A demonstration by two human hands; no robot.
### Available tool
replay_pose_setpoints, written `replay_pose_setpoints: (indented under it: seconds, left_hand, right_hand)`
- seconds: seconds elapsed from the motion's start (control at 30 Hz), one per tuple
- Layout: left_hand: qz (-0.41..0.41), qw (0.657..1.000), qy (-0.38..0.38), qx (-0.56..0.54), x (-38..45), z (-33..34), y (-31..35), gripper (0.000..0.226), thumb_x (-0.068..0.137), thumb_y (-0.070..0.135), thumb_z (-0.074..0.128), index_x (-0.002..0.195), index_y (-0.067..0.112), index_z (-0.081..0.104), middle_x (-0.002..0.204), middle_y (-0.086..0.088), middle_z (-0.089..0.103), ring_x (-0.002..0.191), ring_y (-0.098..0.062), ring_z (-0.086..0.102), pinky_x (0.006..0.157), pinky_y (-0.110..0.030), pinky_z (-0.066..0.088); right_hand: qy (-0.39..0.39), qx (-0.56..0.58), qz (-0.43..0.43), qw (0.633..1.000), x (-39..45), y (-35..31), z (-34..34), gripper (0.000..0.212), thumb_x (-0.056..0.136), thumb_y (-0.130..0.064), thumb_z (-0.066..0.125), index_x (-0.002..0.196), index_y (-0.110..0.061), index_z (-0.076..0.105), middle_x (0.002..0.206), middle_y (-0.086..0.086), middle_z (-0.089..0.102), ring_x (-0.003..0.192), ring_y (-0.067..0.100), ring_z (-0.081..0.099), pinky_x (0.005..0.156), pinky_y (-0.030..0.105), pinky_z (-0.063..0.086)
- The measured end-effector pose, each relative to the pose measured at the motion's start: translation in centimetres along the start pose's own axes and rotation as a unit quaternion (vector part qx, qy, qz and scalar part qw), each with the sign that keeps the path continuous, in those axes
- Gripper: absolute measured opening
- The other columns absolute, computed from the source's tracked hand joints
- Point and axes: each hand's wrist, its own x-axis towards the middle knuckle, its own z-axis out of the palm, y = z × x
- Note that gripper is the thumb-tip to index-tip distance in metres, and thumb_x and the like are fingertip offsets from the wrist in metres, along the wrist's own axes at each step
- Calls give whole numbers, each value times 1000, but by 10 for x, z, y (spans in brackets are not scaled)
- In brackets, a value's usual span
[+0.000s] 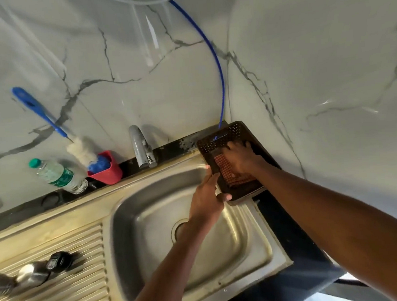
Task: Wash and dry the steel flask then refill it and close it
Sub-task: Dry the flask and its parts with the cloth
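Reaching into a dark brown plastic basket point(238, 128) with both hands, while the shiny steel flask point(33, 276) lies far off to the left.

The right hand point(241, 156) is inside the basket with its fingers spread flat on a red checked cloth point(227, 170). The left hand point(207, 196) holds the near left edge of the basket, fingers curled on its rim. The basket sits on the dark desk point(292, 235) in the corner, just right of the steel sink point(150, 212). The flask lies on its side on the ribbed draining board point(61, 289), with its black cap point(59, 263) end pointing to the sink. A grey tap point(141, 147), a red cup point(107, 170), a blue-handled brush point(39, 112) and a clear plastic bottle with a green cap point(56, 175) stand by the wall.
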Motion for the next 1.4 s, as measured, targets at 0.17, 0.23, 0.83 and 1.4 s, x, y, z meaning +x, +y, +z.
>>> replay_pose_setpoints:
  seconds: [0.17,0.23,0.83,1.4]
  left_hand:
    - [-26,1000,6,-15,0,2,-2,79,89,28,80,158,24,43,170,12,21,137,-27,57,107,-49,53]
    - [-31,999,4,-23,-3,2,-4,78,91,32,78,159,25,41,171,13,20,140,-27,54,109,-50,51]
    - [-81,864,90,-489,-87,-85,-36,40,100,53,51,122,24,67,117,5,78,113,-15,71,91,-34,56]
    - [-187,880,245,-360,-243,-214,-234,35,105,46,59,100,18,78,89,-5,80,84,-21,77,74,-38,64]
  right_hand:
    - [59,-8,19,998,-6,-5,-9,37,87,-26,75,122,-20,66,125,6,64,121,30,59,106,52,44]
    - [89,17,29,995,-17,-7,-9,31,90,-27,72,119,-20,66,121,4,65,113,27,63,94,44,51]
    - [47,681,25,731,-162,-120,-101,42,77,-16,88,116,-16,72,101,1,79,95,20,75,73,26,57]
    - [-159,925,62,340,-150,-436,19,36,83,-10,76,115,4,68,109,24,75,92,36,76,78,49,64]
